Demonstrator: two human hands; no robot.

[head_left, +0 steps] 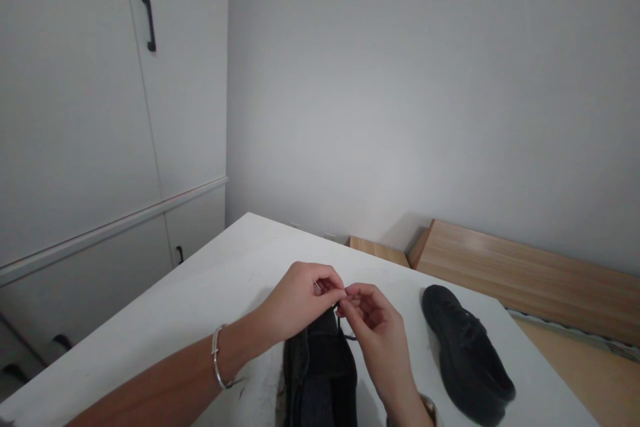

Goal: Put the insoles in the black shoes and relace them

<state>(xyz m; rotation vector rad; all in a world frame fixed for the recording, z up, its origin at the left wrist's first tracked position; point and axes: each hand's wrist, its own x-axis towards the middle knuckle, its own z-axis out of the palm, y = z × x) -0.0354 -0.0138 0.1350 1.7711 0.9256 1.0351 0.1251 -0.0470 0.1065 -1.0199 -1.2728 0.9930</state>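
Observation:
A black shoe (320, 373) lies on the white table (225, 267) right in front of me, its opening toward me and its front part hidden under my hands. Above it, my left hand (310, 293) pinches a black shoelace (340, 321) between thumb and index finger. My right hand (375, 320) meets it there, thumb and fingertips closed on the same lace. The fingertips of both hands nearly touch. A thin loop of lace hangs below them over the shoe's tongue.
Another black shoe (465, 353), laced, rests on the table to the right. Beyond the table's far right edge is a wooden headboard (525, 273). A white cabinet (100, 113) with dark handles stands at the left, and a grey wall (425, 80) behind.

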